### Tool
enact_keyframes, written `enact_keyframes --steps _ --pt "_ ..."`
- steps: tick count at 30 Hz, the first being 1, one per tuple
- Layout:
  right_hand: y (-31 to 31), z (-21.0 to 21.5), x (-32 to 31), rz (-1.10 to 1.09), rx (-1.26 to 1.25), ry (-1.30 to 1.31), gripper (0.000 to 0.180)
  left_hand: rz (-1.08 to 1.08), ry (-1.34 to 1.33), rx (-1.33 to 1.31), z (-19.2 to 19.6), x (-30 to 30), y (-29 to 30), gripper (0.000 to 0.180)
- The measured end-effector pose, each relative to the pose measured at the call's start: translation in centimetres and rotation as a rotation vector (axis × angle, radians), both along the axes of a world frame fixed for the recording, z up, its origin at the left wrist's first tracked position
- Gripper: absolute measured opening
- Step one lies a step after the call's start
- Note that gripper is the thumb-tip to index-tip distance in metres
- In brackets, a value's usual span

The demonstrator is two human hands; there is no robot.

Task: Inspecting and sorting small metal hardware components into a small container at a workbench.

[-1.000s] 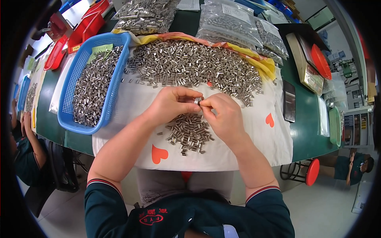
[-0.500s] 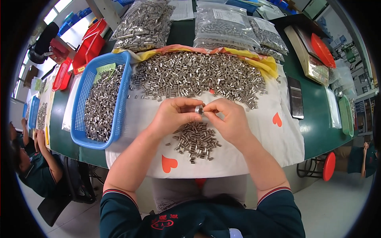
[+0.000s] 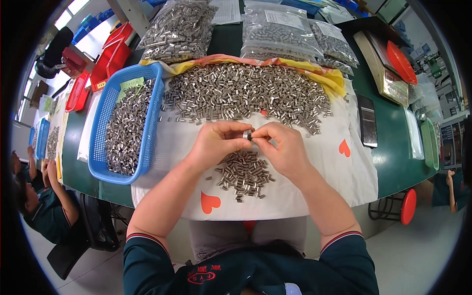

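Note:
My left hand (image 3: pixel 214 141) pinches a small round metal piece, like a thick ring or disc (image 3: pixel 247 134), between thumb and fingers. Thumb and forefinger of my right hand (image 3: pixel 284 149) close at its right face on something small, too hidden to name. Just beneath both hands lies a small pile of short metal cylinders (image 3: pixel 244 174) on a white cloth (image 3: pixel 314 182) with red hearts. A much larger heap of similar cylinders (image 3: pixel 246 91) spreads beyond my hands. To the left, a blue plastic basket (image 3: pixel 93 152) holds many more, with a green paper slip inside.
Clear bags of metal parts (image 3: pixel 280 32) stand along the back, behind a yellow-orange cloth edge (image 3: pixel 334 81). A dark phone-like slab (image 3: pixel 367 120) lies on the green table (image 3: pixel 393 162) at right. Red bins (image 3: pixel 109 59) sit far left. Another person (image 3: pixel 54 211) works at the left; a red stool (image 3: pixel 407 206) stands right.
Both hands keep nearly the same place and grip, with only a slight shift at the fingertips. At the far right, another person's arm has moved.

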State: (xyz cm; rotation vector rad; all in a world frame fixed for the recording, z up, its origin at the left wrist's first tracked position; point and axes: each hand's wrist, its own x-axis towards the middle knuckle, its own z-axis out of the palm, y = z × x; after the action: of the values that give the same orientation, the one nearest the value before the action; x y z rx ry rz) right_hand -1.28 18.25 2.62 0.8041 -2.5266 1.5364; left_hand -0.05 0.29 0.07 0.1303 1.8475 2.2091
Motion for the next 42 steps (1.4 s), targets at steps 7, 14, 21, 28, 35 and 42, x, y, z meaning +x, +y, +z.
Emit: enact_keyframes --steps 7,14,21,28,35,42 --pt "-0.4 0.1 0.0 -0.019 -0.117 -0.137 0.006 0.016 0.006 0.003 0.1 -0.2 0.3 0.033" --pt "-0.3 -0.3 -0.1 -0.005 -0.08 -0.131 0.006 -0.004 0.003 -0.037 0.4 -0.1 0.0 0.034" --pt "-0.2 -0.1 -0.2 -0.006 -0.06 0.044 0.009 -0.052 0.021 -0.058 0.5 -0.2 0.2 0.032" --pt "-0.4 0.1 -0.1 -0.04 -0.076 0.016 0.008 0.003 -0.005 -0.086 0.7 -0.1 0.4 0.031" --pt "0.3 0.1 -0.2 -0.013 -0.021 0.011 0.009 -0.037 -0.039 -0.067 1.0 -0.2 0.6 0.032" --pt "0.3 0.2 -0.2 -0.009 -0.002 0.0 0.01 -0.03 -0.038 -0.077 0.9 -0.3 0.6 0.033"
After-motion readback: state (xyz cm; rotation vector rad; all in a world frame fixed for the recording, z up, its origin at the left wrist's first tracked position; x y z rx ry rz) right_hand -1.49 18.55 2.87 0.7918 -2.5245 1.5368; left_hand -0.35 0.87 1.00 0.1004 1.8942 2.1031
